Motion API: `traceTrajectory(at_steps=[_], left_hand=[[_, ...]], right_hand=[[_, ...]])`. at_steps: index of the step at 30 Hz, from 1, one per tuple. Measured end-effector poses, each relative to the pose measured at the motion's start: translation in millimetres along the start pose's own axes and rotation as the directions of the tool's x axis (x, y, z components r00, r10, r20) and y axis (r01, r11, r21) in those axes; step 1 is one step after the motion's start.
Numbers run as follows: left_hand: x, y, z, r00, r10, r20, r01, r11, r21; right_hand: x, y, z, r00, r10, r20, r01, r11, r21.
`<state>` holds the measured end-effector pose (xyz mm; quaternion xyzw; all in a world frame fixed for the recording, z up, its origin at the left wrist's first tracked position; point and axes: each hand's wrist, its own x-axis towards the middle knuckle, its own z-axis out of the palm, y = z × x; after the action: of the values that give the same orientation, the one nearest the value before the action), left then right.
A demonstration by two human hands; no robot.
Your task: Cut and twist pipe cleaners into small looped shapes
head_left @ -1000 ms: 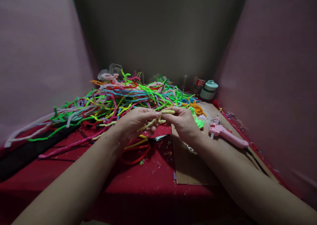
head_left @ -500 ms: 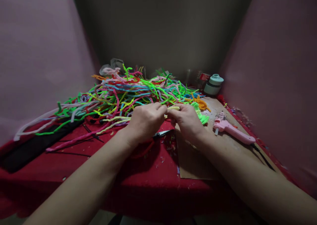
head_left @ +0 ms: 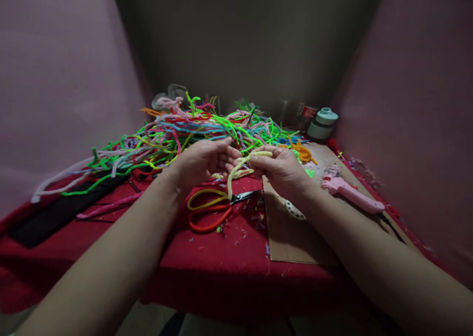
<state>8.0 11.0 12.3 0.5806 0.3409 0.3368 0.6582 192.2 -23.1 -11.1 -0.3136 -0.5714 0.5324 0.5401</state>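
Pinched between the thumb and fingers of my right hand (head_left: 283,166) is a pale yellow pipe cleaner (head_left: 236,172), bent and crossed near my fingertips. One of its ends hangs down over the scissors (head_left: 212,215), which have one yellow and one red handle. My left hand (head_left: 205,161) is open just left of the pipe cleaner, palm turned inward and fingers apart; whether a fingertip touches it I cannot tell. Behind both hands spreads a large heap of colourful pipe cleaners (head_left: 207,126).
A cardboard sheet (head_left: 291,247) lies on the red tablecloth (head_left: 229,257) at right. On it rest a pink glue gun (head_left: 353,195) and an orange pipe cleaner bundle (head_left: 303,153). A pale green bottle (head_left: 322,124) stands behind. A black pouch (head_left: 48,220) lies left.
My left hand has let go of the yellow pipe cleaner, opened and shifted left. The scissors' handles now show, and one pipe cleaner end hangs down.
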Motion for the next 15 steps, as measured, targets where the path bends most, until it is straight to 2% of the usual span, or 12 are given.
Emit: traceTrajectory(at_steps=[2,4,11,13,15], left_hand=[[-1,-4,0.6,0.992,-0.069,0.106,0.069,0.998,0.010],[-4,-6,3.8,0.985,-0.086,0.152,0.080,0.996,0.043],[-11,2,9.8,0.992,-0.097,0.082,0.087,0.989,0.119],[-12,4,12.7,0.997,-0.047,0.058,0.034,0.977,0.209],[-13,2,17.2,0.997,0.074,0.014,-0.073,0.910,0.407]], right_hand=[[-1,-1,1,1.000,-0.018,0.018,0.019,0.998,-0.058],[-2,-2,2,1.000,-0.028,0.014,0.030,0.992,-0.121],[-6,-8,5,0.999,-0.042,0.025,0.047,0.966,-0.252],[-6,-8,6,0.999,-0.050,0.013,0.051,0.960,-0.276],[-5,-6,6,0.999,-0.033,-0.028,0.024,0.960,-0.278]])
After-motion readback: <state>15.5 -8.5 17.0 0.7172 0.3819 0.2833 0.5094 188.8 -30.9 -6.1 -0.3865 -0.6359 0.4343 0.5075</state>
